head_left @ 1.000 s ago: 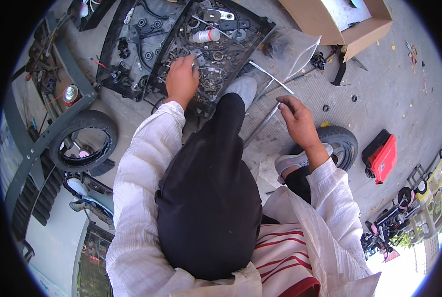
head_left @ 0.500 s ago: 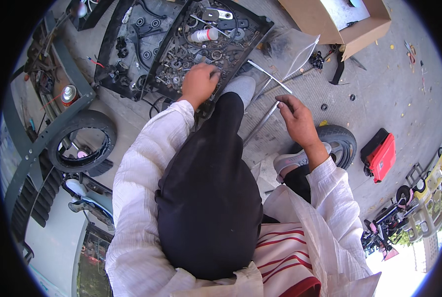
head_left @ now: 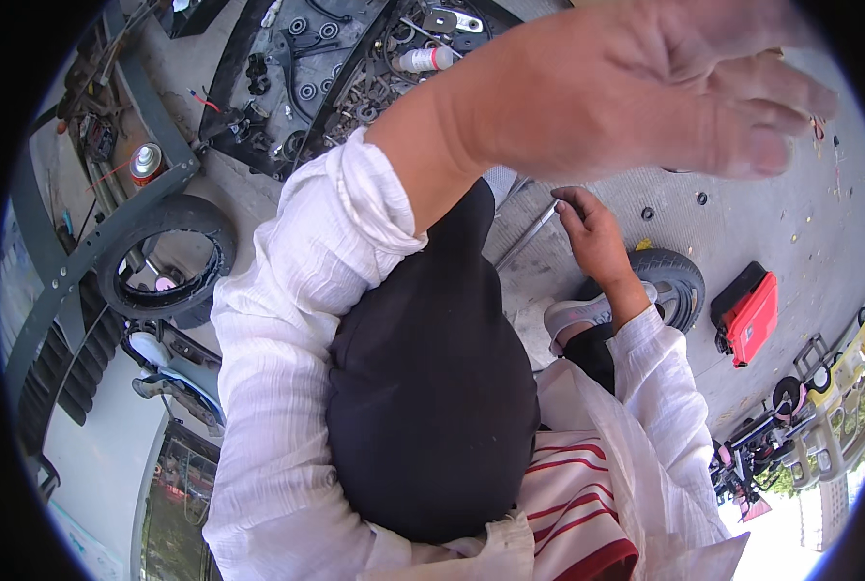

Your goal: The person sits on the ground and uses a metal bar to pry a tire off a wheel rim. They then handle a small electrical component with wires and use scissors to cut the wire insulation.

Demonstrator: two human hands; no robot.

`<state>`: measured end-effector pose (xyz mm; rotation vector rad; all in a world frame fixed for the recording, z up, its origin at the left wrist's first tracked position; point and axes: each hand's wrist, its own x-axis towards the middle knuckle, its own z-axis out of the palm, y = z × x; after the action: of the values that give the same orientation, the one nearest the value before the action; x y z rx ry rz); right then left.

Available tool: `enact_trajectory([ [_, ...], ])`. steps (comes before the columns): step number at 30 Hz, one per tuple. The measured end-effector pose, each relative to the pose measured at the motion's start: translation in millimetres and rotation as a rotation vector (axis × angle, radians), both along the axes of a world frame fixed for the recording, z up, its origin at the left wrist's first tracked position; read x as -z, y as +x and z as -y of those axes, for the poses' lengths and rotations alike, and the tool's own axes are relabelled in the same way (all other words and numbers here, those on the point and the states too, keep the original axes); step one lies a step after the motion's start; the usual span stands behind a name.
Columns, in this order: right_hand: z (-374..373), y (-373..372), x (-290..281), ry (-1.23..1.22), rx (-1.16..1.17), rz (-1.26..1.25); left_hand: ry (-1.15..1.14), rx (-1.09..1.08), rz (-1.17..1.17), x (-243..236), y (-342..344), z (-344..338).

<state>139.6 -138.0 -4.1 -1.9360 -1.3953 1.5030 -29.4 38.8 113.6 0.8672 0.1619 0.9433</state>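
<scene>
The left hand (head_left: pixel 645 87) is raised close to the camera, palm flat and fingers spread, holding nothing. It fills the upper part of the view and hides much of the ground behind it. The right hand (head_left: pixel 597 232) is low, beyond the bent knee, its fingers curled around the end of a thin metal rod (head_left: pixel 534 232) that slants away toward the left hand; how tightly it grips cannot be told.

Judging by this, the work is at a handling stage: the rod is held ready while the free hand is lifted away from the parts tray (head_left: pixel 355 107). The next move seems to call for bringing the open hand back down and steadying the rod with both.

Just right of the right hand lies a small tyre (head_left: pixel 679 281), with a grey shoe (head_left: pixel 582 320) touching its near side. Further right sits a red case (head_left: pixel 752 315) with a black edge, boxy and flat. Beyond the left forearm the tray holds dark bearings and bolts, and a white squeeze bottle (head_left: pixel 423 60) with a red tip. Well to the left stands a spray can (head_left: pixel 146 163), silver with a red band, on a grey frame, and nearer lies a larger tyre (head_left: pixel 166 257). Small black rings (head_left: pixel 647 213) dot the concrete near the right hand.
</scene>
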Motion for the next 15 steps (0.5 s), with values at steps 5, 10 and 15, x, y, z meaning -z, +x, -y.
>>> enact_trajectory([
  [5,-10.4,-5.1,-16.5,0.063,-0.029,0.044,0.075,-0.113,-0.535,52.2,-26.8,-42.6],
  [10,-0.2,6.3,3.2,0.008,0.02,0.017,0.257,0.015,-1.734,157.8,-133.1,20.5],
  [15,8.0,9.2,6.1,-0.03,0.018,0.006,0.284,0.309,-1.917,173.1,-160.7,79.7],
])
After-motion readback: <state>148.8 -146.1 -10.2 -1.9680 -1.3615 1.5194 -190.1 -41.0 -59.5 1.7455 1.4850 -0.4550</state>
